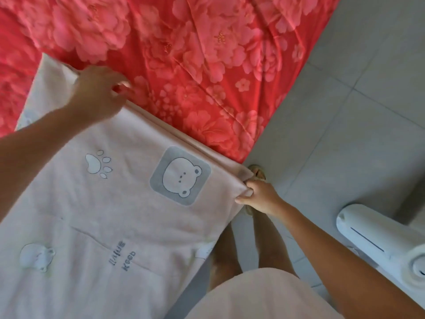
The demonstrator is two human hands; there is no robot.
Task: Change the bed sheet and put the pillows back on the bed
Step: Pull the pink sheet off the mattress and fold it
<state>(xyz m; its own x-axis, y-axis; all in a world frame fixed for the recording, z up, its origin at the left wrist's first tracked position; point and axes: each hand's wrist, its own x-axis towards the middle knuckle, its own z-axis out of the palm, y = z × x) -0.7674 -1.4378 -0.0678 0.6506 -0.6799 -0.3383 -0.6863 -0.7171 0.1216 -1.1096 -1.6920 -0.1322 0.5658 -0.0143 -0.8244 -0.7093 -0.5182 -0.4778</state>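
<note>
The right hand point(257, 195) is pinching the right corner of the folded pale pink sheet point(110, 203), which is lying near-left over the red floral sheet point(195, 54), probably to spread it, while the left hand point(99, 97) is curling over its far edge, its grip too blurred to tell.

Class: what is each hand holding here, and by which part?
The right hand pinches the pink bear-print sheet by one folded corner. The left hand is at the sheet's far folded edge; blur hides whether it grips.

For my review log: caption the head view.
Right hand pinches pink sheet corner, left hand at its far edge, over red sheet.
</note>
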